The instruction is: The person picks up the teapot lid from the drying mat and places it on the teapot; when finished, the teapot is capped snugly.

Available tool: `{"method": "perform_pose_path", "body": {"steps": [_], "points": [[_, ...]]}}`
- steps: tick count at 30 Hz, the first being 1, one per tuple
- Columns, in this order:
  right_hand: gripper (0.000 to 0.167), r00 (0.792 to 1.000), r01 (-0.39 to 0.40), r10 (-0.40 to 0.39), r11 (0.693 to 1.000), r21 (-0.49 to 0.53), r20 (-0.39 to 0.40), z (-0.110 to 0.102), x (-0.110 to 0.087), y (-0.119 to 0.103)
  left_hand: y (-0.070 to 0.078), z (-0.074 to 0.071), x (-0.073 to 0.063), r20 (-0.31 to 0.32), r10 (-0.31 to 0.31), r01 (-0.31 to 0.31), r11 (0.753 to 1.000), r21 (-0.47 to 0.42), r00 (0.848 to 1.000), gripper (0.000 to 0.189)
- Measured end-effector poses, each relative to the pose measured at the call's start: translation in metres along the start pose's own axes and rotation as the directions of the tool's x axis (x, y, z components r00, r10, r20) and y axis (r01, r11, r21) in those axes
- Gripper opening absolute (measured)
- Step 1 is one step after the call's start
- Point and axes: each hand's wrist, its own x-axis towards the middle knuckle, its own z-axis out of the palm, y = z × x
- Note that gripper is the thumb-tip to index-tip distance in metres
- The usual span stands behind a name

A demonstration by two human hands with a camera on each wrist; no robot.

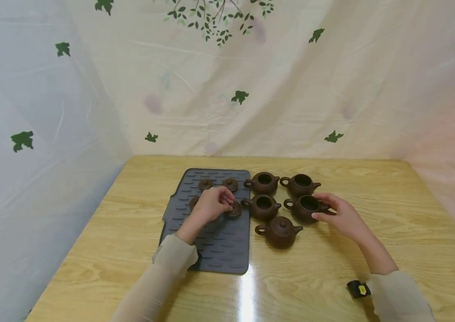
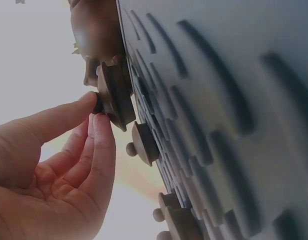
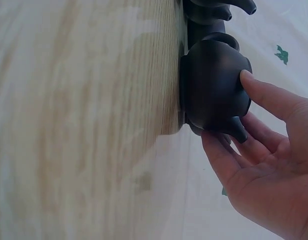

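On the grey mat [image 1: 215,250], near its right edge, it's the left hand [image 1: 210,205] at work, thumb and finger pinching the knob of a brown lid [image 1: 236,211]! Whether that lid touches the mat or sits just above it, I cannot tell. Two more lids [image 1: 230,184] lie side by side at the back of the mat, knobs up, and another lid [image 1: 193,202] peeps out from behind the hand, partly hidden. Over to the right, the right hand [image 1: 344,217] grips an open teapot [image 1: 303,215] around its spout side, thumb on the near face, fingers round the far one, the pot upright on the wooden table [image 1: 372,188]. Three other open teapots [image 1: 264,213] stand close by, making two rows of two, every handle to the left, every spout to the right. Nearest the person, a lidded teapot [image 1: 280,237] stands just off the mat, and a small black object [image 1: 354,290] lies beside the right sleeve [image 1: 398,295].
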Motion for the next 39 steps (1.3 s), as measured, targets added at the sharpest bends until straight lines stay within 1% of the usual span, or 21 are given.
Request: {"method": "perform_pose_path", "body": {"steps": [5, 19, 25, 32, 39], "points": [[0.054, 1.0, 0.006, -0.006, 1.0, 0.006, 0.01, -0.002, 0.0, 0.0, 0.004, -0.002, 0.0, -0.01, 0.0, 0.0, 1.0, 0.002, 1.0, 0.011], [0.055, 0.999, 0.037, -0.038, 0.999, 0.024, 0.028, 0.0, -0.001, 0.007, 0.012, -0.003, -0.005, -0.022, 0.037, -0.037, 0.999, -0.032, 0.999, 0.013], [0.055, 0.999, 0.04, -0.04, 0.999, 0.026, 0.024, 0.001, -0.002, 0.008, 0.014, -0.003, -0.006, -0.026, 0.052, -0.053, 0.998, -0.028, 0.998, 0.013], [0.055, 0.999, 0.047, -0.047, 0.999, 0.021, 0.014, 0.001, -0.003, 0.009, 0.017, -0.004, -0.008, -0.033, 0.056, -0.057, 0.998, -0.035, 0.998, 0.013], [0.054, 0.998, 0.059, -0.059, 0.998, 0.014, 0.007, 0.002, -0.003, 0.011, 0.022, -0.004, -0.008, -0.04, 0.088, -0.09, 0.995, -0.035, 0.995, 0.013]]}}
